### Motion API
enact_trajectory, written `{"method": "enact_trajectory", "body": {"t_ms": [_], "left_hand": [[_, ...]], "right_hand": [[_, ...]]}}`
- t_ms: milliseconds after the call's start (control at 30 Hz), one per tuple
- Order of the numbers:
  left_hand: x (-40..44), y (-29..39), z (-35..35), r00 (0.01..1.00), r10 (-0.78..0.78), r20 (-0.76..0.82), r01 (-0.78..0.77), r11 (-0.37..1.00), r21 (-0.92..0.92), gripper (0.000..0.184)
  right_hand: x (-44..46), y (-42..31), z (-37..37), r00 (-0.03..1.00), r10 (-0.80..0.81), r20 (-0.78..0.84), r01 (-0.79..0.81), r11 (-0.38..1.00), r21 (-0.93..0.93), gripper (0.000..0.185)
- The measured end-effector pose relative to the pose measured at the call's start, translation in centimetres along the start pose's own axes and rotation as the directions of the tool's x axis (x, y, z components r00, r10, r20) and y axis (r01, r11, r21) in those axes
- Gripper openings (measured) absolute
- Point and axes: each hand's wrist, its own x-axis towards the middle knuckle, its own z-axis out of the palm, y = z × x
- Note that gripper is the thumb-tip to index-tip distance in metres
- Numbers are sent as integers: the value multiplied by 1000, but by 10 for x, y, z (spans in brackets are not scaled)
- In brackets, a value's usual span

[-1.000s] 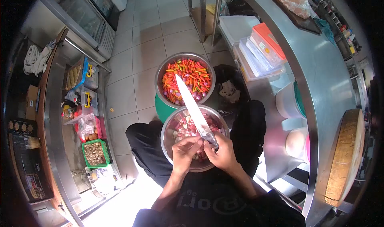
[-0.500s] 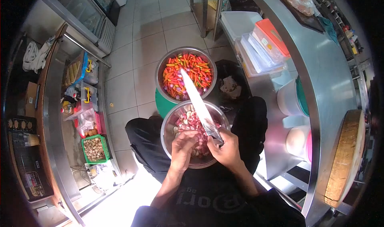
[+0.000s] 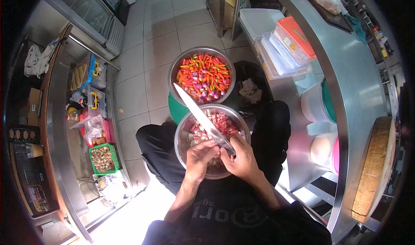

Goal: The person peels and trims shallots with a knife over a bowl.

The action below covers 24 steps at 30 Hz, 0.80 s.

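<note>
My right hand (image 3: pixel 243 159) is wrapped round the handle of a large kitchen knife (image 3: pixel 195 110), whose blade points up and to the left. My left hand (image 3: pixel 199 159) is closed in a pinch close to the blade's base; whatever its fingers grip is hidden. Both hands are over a steel bowl (image 3: pixel 177 142) between my knees, with cut reddish pieces (image 3: pixel 221 123) and pale cloves in it. Just beyond stands a second steel bowl (image 3: pixel 171 70), full of red and orange chilies (image 3: pixel 203 66) and purple shallots (image 3: pixel 206 90). The knife tip hangs over its near-left side.
A green stool top (image 3: pixel 175 109) shows under the far bowl. Shelves on the left carry a green basket (image 3: pixel 116 158) and plastic boxes. To the right are a steel counter (image 3: pixel 346 68), lidded tubs (image 3: pixel 313 102) and a round wooden board (image 3: pixel 371 171). A dark bag (image 3: pixel 248 74) lies beside the bowls.
The knife has swung so its tip points further left and sits lower. My hands have come closer together, with the left fingers now near the blade's base.
</note>
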Motion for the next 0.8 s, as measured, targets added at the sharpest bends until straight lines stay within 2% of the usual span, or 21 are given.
{"method": "enact_trajectory", "body": {"t_ms": [33, 167, 233, 367, 467, 533, 633, 800], "left_hand": [[0, -2, -1, 998, 49, 26, -51, 997, 53, 23], [0, -2, -2, 999, 35, 5, -35, 995, 89, 26], [1, -3, -3, 999, 31, 33, -36, 989, 145, 25], [2, -2, -5, 999, 10, 30, -14, 989, 149, 25], [2, -1, -5, 1000, -13, 2, 13, 996, 92, 26], [2, -2, -9, 1000, 18, 15, -20, 989, 150, 27], [2, -1, -10, 1000, 12, 1, -12, 980, 200, 26], [4, 0, -4, 999, 17, 45, -27, 974, 227, 20]], "right_hand": [[-1, -1, 0, 1000, 23, 6, -23, 1000, -16, 26], [-6, 9, 6, 999, 35, 6, -34, 999, -32, 23], [-5, 12, 4, 999, 40, -1, -40, 999, -36, 27], [-1, 9, 2, 1000, 28, -10, -29, 997, -76, 28], [1, 1, -2, 993, -67, -93, 65, 998, -22, 20], [-3, 1, -4, 999, 28, 32, -28, 999, 22, 19], [0, -7, -4, 993, 96, 66, -96, 995, -7, 19], [-7, 14, 1, 996, 84, 39, -82, 995, -49, 21]]}}
